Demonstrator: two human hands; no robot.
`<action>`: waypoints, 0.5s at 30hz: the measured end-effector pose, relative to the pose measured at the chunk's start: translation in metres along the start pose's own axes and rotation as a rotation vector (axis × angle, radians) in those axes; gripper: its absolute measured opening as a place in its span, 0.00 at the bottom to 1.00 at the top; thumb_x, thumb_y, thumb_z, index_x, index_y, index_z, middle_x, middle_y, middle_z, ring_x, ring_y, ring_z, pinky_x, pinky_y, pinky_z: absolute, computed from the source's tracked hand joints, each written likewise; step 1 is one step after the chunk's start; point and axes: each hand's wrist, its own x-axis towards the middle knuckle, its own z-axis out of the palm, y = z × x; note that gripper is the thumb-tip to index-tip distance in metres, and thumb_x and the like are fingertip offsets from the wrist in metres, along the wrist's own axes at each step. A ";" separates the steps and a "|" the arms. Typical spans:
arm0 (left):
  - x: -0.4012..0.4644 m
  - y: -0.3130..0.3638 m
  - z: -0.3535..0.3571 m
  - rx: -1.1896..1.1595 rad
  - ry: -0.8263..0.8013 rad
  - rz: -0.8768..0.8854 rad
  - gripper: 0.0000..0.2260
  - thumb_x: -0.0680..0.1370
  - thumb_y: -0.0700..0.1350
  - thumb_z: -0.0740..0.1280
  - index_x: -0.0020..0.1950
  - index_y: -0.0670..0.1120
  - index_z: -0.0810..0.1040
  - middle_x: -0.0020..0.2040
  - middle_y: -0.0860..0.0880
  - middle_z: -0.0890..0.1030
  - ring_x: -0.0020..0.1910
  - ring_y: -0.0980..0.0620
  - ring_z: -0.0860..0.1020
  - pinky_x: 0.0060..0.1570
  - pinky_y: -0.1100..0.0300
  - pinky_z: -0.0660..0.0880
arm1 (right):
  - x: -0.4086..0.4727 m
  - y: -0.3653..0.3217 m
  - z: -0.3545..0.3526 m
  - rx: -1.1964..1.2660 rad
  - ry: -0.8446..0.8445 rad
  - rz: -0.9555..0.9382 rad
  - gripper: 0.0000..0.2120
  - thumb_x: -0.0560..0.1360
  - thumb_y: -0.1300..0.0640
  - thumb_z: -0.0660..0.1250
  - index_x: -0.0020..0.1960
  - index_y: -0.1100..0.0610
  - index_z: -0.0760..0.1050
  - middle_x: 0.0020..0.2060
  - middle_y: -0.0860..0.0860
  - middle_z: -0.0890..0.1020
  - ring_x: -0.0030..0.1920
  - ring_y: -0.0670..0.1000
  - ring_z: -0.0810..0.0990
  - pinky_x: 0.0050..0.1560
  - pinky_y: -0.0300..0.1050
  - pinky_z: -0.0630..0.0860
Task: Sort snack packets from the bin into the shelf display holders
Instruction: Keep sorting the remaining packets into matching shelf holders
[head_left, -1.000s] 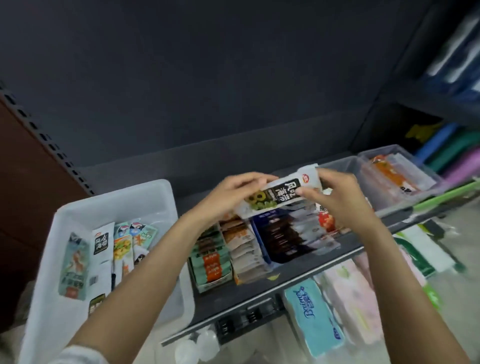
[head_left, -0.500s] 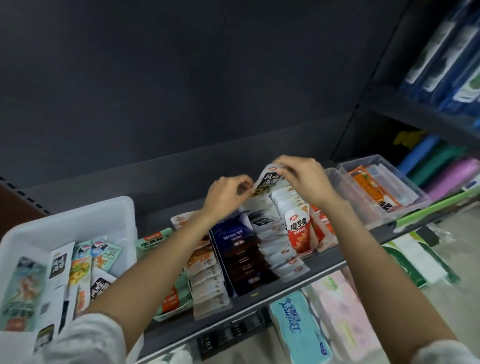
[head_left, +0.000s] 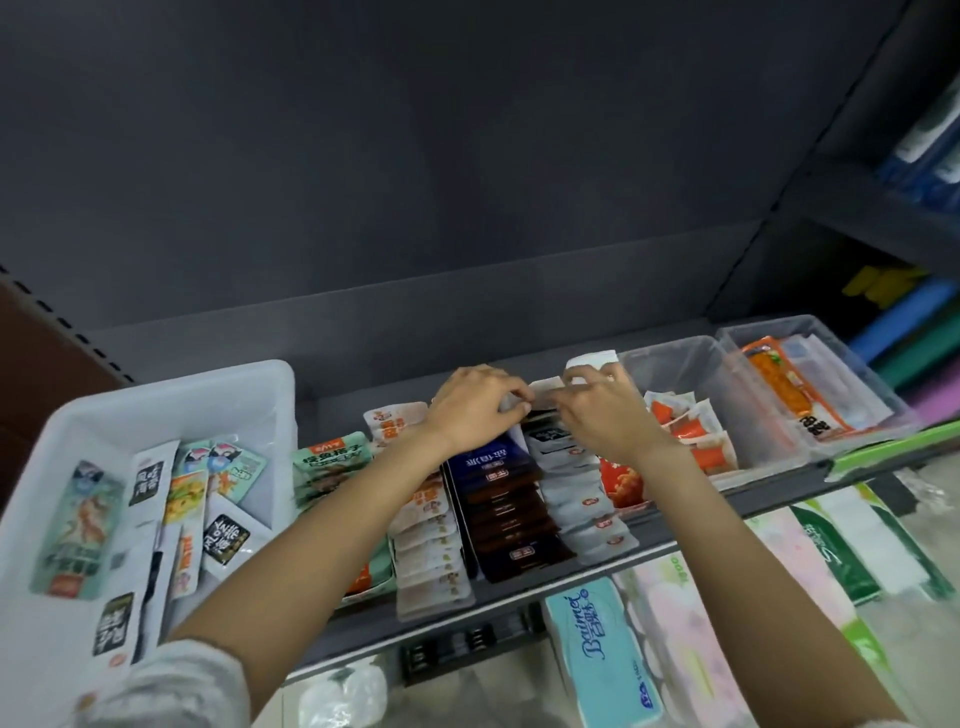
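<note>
The white bin (head_left: 156, 395) sits at the left with several loose snack packets (head_left: 187, 499) in it. Rows of packets stand in display holders (head_left: 511, 512) on the dark shelf. My left hand (head_left: 475, 410) and my right hand (head_left: 597, 415) meet at the back of the row of white and black packets (head_left: 582, 488). Both pinch the top edge of a white packet (head_left: 543, 391) standing at the back of that row; most of it is hidden behind my fingers.
Two clear plastic tubs (head_left: 696, 374) stand at the right of the shelf; the far one holds an orange packet (head_left: 779, 384). Tissue packs (head_left: 602, 654) lie on the level below. The shelf's grey front edge (head_left: 447, 623) runs across the foreground.
The packet held flat between my hands a second ago has gone down into the back of the white-and-black row. Both hands have moved forward and lower, closer together.
</note>
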 end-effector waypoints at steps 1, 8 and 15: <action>-0.005 0.002 -0.004 -0.026 0.044 0.004 0.10 0.79 0.50 0.63 0.57 0.51 0.79 0.55 0.51 0.81 0.57 0.51 0.75 0.59 0.54 0.69 | -0.004 -0.001 -0.005 0.065 0.084 0.043 0.17 0.78 0.58 0.56 0.65 0.50 0.74 0.56 0.51 0.81 0.65 0.51 0.70 0.59 0.53 0.61; -0.105 -0.009 -0.039 -0.027 0.723 0.099 0.09 0.78 0.45 0.62 0.46 0.44 0.81 0.43 0.51 0.83 0.41 0.52 0.78 0.44 0.58 0.72 | -0.032 -0.098 -0.078 0.876 0.670 0.167 0.12 0.79 0.55 0.56 0.58 0.52 0.76 0.45 0.42 0.82 0.43 0.42 0.80 0.45 0.30 0.73; -0.262 -0.114 -0.060 0.051 0.554 -0.505 0.15 0.74 0.52 0.60 0.53 0.46 0.81 0.47 0.49 0.82 0.48 0.47 0.79 0.45 0.56 0.74 | 0.018 -0.263 -0.053 0.863 0.229 -0.229 0.13 0.78 0.54 0.57 0.54 0.53 0.79 0.45 0.48 0.84 0.43 0.49 0.82 0.40 0.50 0.79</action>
